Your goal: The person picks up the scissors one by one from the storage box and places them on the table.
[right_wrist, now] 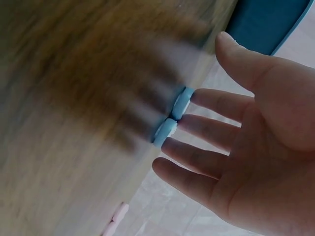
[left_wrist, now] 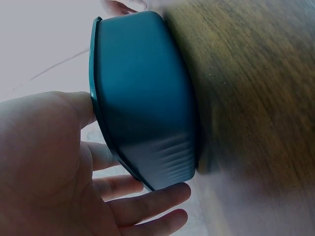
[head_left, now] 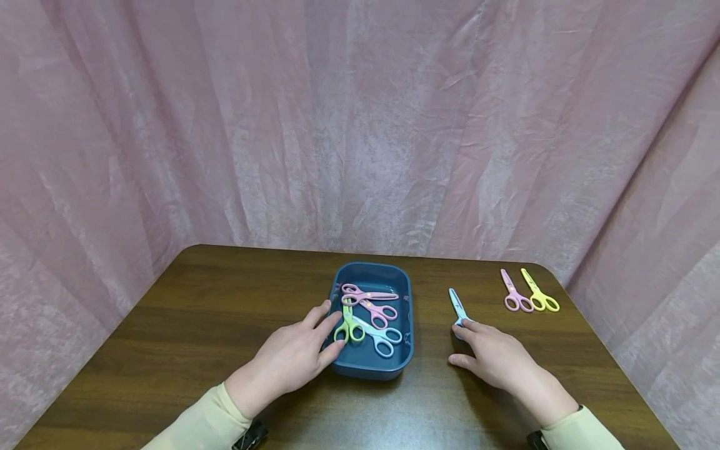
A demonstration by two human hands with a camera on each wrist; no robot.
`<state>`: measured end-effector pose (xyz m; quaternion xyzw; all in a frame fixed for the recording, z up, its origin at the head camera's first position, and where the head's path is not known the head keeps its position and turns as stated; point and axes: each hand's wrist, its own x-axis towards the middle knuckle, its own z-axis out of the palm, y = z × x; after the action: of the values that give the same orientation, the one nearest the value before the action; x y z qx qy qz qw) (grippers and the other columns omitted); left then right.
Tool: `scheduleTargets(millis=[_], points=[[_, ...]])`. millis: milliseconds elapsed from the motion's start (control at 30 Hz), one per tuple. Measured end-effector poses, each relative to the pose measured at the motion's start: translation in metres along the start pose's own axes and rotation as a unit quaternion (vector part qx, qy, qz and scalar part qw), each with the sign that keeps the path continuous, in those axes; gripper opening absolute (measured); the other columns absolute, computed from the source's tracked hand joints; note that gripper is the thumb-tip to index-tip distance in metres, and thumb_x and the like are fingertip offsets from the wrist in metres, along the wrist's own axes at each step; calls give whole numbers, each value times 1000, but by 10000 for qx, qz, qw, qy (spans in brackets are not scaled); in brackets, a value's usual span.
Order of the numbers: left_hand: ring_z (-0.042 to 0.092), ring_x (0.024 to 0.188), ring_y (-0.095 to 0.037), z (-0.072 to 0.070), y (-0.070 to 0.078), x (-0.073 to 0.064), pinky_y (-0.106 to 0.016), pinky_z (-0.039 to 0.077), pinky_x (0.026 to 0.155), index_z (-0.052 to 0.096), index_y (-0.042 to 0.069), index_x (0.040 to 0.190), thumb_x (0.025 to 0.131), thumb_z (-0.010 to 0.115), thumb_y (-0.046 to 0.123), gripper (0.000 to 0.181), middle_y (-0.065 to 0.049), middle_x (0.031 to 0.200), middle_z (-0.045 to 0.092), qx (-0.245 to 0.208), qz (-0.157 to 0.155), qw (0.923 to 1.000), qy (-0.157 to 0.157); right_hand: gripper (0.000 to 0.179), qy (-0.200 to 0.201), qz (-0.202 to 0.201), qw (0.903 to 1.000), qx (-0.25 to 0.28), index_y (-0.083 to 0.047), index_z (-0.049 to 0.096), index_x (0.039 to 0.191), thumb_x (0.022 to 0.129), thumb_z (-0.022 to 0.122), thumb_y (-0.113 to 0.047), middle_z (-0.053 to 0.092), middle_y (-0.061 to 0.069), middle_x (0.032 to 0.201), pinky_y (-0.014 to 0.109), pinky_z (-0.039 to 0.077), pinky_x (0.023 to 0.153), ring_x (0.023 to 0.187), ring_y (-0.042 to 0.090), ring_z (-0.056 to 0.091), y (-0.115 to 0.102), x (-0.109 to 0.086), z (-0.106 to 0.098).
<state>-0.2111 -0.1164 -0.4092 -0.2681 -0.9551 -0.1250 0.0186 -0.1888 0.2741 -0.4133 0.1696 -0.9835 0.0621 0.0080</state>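
My left hand [head_left: 289, 357] rests at the left rim of a blue plastic box [head_left: 408, 337], its thumb and some fingers over the edge. The left wrist view shows the box's outer wall [left_wrist: 142, 88] with a gap to the palm. Inside the box lie green scissors [head_left: 349, 325], light blue scissors [head_left: 384, 344] and two pairs of pink scissors [head_left: 368, 296]. Over on the right, my right hand [head_left: 497, 356] touches the handles of blue scissors [head_left: 457, 304] with its fingertips. Its fingers are extended and the thumb stands apart in the right wrist view; the hand partly hides the handles.
Purplish-pink scissors [head_left: 510, 290] and yellow scissors [head_left: 537, 292] lie side by side near the table's back right corner. The brown wooden table [head_left: 225, 300] stands before a hanging pink curtain [head_left: 360, 125].
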Motion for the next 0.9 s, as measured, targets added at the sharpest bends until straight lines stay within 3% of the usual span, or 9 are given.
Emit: scheduleTargets(millis=[900], points=[[73,125,-38,2,-1,0,-53,64,93,61,15,160,113,60,51,59,-19,170,46,-28,-26,10000,-60,59,-92,233,9996,-161,-2,70,145,99,83,-38,65,25,150,67,54,103,133,51,64,3,9,2]])
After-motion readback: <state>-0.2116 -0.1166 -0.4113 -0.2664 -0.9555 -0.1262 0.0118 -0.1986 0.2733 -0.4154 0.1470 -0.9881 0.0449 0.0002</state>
